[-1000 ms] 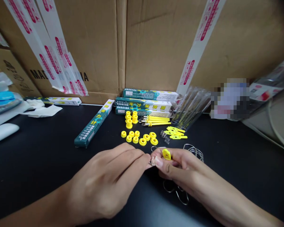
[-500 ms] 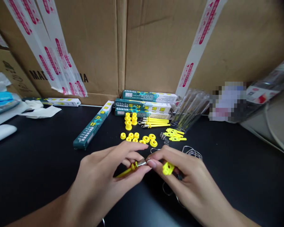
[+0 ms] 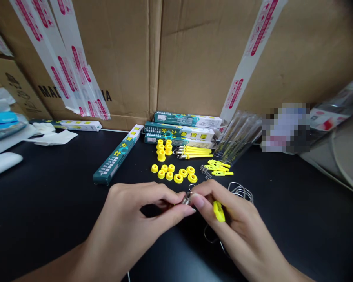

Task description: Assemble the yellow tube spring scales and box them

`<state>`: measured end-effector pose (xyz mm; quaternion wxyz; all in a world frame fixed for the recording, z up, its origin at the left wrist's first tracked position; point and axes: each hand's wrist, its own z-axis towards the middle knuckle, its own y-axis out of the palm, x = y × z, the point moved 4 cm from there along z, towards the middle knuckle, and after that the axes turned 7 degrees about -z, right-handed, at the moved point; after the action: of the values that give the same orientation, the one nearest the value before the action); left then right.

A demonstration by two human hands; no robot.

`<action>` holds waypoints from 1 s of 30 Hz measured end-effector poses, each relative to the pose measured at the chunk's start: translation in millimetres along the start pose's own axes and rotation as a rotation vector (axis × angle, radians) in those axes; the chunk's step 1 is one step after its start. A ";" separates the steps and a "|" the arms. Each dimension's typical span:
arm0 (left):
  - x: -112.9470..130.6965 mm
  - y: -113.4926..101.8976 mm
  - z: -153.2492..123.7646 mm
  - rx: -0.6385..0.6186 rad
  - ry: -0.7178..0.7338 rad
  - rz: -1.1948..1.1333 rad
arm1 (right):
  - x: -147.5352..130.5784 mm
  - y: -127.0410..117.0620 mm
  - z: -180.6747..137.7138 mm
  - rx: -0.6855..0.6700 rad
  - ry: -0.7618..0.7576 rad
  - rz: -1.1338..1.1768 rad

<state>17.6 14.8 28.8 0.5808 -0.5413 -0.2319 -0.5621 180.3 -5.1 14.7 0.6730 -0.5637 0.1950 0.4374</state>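
Note:
My left hand [image 3: 132,213] is closed, its thumb and forefinger pinching a small coiled metal spring [image 3: 186,200] near the middle. The yellow rod attached to it is almost wholly hidden by those fingers. Meeting it from the other side, my right hand [image 3: 238,223] is closed, with thumb and forefinger at the spring's end. A thin wire hook [image 3: 191,187] sticks up by the right fingertips. Tucked in the right palm is a yellow plastic piece [image 3: 219,211], only its end showing.
Yellow collars [image 3: 178,178] and yellow sleeves [image 3: 161,156] stand beyond my hands, beside spring-tipped yellow rods [image 3: 197,152], flat yellow tabs [image 3: 222,172] and loose springs [image 3: 204,169]. Behind are slim boxes [image 3: 179,129], clear tubes [image 3: 238,137] and a cardboard wall [image 3: 191,58]. Wire hooks [image 3: 241,190] lie right.
The left fingers have shifted over the yellow rod, hiding it, and the spring now tilts upward. The yellow piece in my right hand has turned and moved slightly right.

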 end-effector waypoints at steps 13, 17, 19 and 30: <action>-11.0 -5.1 2.3 0.056 -0.064 -0.025 | 4.1 -1.1 -0.6 0.056 0.020 -0.175; -14.4 -4.6 5.0 0.038 -0.079 -0.099 | 3.7 -0.8 1.2 -0.008 -0.118 -0.361; -16.9 -4.5 6.0 0.042 -0.100 -0.136 | 3.5 3.4 0.4 -0.075 -0.164 -0.435; -22.0 -2.5 4.0 0.018 -0.126 -0.060 | 3.6 1.7 1.4 0.054 -0.204 -0.418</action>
<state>10.9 27.8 11.6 0.5530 -0.5632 -0.2891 -0.5418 180.5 -2.5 11.4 0.7801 -0.5266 0.0167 0.3376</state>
